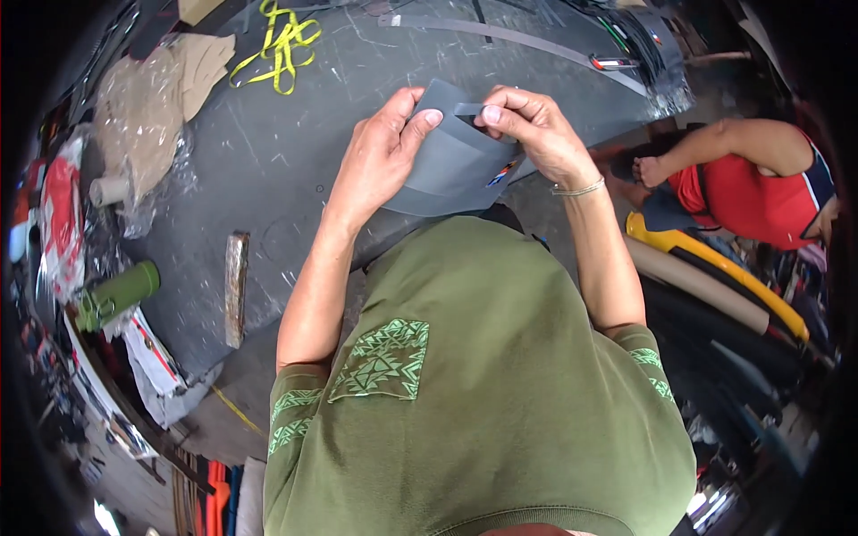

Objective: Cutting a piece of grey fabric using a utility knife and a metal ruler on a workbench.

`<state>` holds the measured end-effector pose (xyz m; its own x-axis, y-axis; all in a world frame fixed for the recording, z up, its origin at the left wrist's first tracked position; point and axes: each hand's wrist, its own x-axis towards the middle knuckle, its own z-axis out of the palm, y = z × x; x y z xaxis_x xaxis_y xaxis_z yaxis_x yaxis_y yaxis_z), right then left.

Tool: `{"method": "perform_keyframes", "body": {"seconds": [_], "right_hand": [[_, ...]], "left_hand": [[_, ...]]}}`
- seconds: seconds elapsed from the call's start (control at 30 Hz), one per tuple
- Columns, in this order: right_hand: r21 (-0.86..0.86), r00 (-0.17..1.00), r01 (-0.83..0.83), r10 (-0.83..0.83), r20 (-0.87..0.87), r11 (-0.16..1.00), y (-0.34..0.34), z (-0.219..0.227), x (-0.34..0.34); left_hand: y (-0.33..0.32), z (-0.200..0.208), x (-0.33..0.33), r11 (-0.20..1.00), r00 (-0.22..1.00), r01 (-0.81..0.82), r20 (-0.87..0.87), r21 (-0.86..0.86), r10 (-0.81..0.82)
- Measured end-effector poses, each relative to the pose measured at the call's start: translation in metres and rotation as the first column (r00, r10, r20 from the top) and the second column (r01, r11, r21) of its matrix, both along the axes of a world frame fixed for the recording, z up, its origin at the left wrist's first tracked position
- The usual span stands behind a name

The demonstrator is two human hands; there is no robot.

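A dark grey flexible sheet (pixel 453 165) is held up in front of me, over the near edge of the dark table. My left hand (pixel 384 152) grips its upper left side, with the thumb pressed on the front face. At its upper right, my right hand (pixel 534 129) pinches a narrow grey strip (pixel 468 109) between thumb and fingers; whether the strip is joined to the sheet I cannot tell. A small coloured mark shows near the sheet's right edge. The back of the sheet and most of the left fingers are hidden.
On the table (pixel 241 170) lie a yellow tape measure (pixel 284 49), a long metal ruler (pixel 509 37), a red cutter (pixel 614 64), a rough bar (pixel 236 288) and a green bottle (pixel 121 293). Brown paper (pixel 134 98) is at the left. A person in red (pixel 742 183) is at the right, by several rolls (pixel 702 281).
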<state>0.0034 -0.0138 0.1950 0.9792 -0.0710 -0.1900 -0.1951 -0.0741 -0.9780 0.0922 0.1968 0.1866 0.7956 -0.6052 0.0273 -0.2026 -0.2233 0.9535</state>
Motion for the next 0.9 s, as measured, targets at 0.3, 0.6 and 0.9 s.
{"method": "perform_keyframes", "body": {"seconds": [0.3,0.6,0.9], "right_hand": [[-0.239,0.911,0.393,-0.34,0.232,0.888,0.005,-0.039,-0.006],[0.871,0.316,0.449,-0.947,0.053,0.199,-0.129,-0.041,-0.08],[0.662,0.375,0.727,-0.913,-0.163,0.181,-0.098,-0.086,-0.128]], "left_hand": [[-0.011,-0.048,0.03,0.983,0.914,-0.034,0.404,0.18,-0.042],[0.039,-0.133,0.111,0.903,0.96,-0.269,0.173,0.336,0.222],[0.083,-0.154,0.133,0.952,0.976,-0.127,-0.134,0.28,0.169]]}}
